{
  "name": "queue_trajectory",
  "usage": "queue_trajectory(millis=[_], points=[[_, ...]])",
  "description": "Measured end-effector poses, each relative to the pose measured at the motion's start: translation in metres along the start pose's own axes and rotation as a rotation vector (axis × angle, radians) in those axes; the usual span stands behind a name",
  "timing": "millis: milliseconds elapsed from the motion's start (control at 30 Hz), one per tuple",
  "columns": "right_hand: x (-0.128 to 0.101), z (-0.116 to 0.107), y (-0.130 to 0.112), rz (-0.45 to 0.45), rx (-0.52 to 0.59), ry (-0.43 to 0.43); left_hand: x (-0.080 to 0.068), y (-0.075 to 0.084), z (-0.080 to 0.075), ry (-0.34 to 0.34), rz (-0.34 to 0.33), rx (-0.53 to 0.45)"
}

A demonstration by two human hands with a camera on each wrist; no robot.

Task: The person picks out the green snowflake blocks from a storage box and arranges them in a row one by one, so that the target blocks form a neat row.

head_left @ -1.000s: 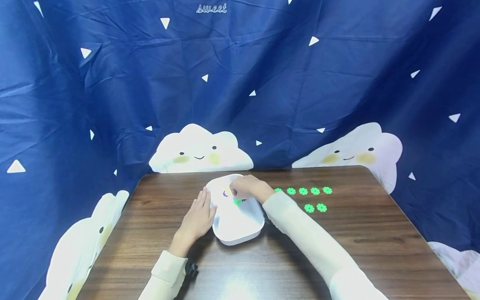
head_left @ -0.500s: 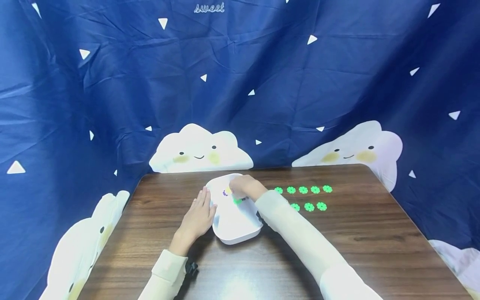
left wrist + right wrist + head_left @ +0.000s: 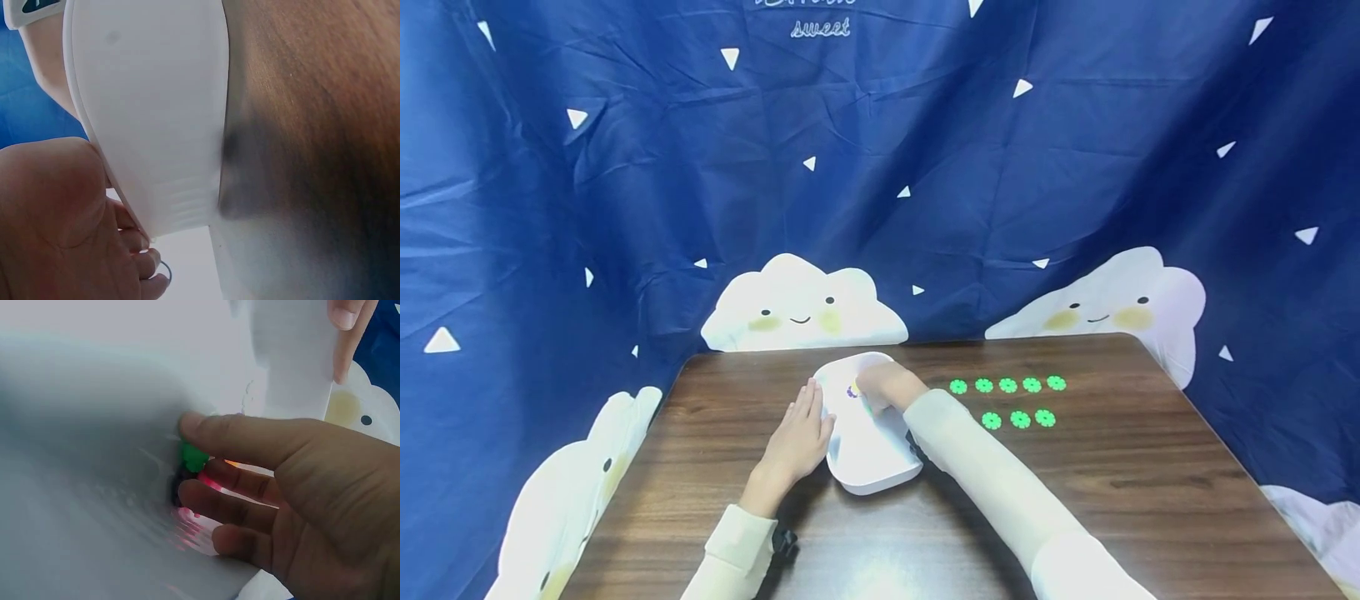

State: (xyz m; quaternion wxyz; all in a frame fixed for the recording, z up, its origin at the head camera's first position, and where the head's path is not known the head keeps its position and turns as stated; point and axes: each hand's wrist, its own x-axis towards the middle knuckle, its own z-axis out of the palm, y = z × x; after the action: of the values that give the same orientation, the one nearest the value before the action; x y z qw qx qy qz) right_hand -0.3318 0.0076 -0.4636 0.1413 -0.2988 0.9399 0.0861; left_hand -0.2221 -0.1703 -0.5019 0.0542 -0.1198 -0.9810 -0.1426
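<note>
A white plastic bin [image 3: 872, 454] stands on the table, holding a few small colored pieces. My left hand [image 3: 797, 435] rests along its left wall with straight fingers; the left wrist view shows this hand [image 3: 62, 219] against the rim. Inside the bin is my right hand [image 3: 889, 387]. In the right wrist view its thumb and fingers stand apart around a green flower-shaped disc [image 3: 195, 457], with a dark piece [image 3: 179, 484] and pink pieces [image 3: 209, 481] close by. Contact with the disc is unclear. A purple piece [image 3: 852, 392] lies left of the right hand.
Two rows of green flower-shaped discs [image 3: 1008, 385] lie on the brown wooden table [image 3: 1135, 467], right of the bin. Behind the table hangs a blue curtain [image 3: 850, 208] with white clouds and triangles. The right forearm crosses the bin's right side.
My right hand has shifted slightly down and left inside the bin, covering most of the green piece there. The forearm moved left, uncovering more table discs. My left hand stays against the wall.
</note>
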Motion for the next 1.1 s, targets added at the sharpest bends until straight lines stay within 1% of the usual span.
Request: queue_trajectory(millis=[67,167,367,500,600,767,833,1000,1100], points=[[0.001,0.002,-0.001,-0.001,-0.030,0.007,-0.001,0.000,0.000,-0.002,0.000,-0.002],[0.003,0.002,-0.001,0.014,-0.043,0.015,0.000,-0.001,0.000,0.002,-0.002,0.003],[0.001,0.000,-0.002,0.037,-0.020,0.001,0.001,-0.002,0.002,0.013,0.002,0.007],[-0.001,0.000,-0.001,0.030,0.034,-0.005,0.001,-0.003,0.003,0.019,0.005,0.007],[-0.003,-0.001,0.001,0.005,0.080,0.006,0.001,-0.003,0.003,0.020,0.004,0.008],[-0.009,-0.006,0.009,-0.019,0.201,0.017,0.000,0.002,0.001,0.000,-0.003,0.019],[-0.013,-0.008,0.013,-0.034,0.238,0.033,0.000,0.003,0.001,-0.005,-0.008,0.026],[-0.026,-0.013,0.025,-0.084,0.236,0.128,0.001,0.002,0.001,0.004,-0.006,0.045],[-0.037,-0.018,0.034,-0.101,0.228,0.185,0.001,0.001,0.001,0.013,-0.003,0.033]])
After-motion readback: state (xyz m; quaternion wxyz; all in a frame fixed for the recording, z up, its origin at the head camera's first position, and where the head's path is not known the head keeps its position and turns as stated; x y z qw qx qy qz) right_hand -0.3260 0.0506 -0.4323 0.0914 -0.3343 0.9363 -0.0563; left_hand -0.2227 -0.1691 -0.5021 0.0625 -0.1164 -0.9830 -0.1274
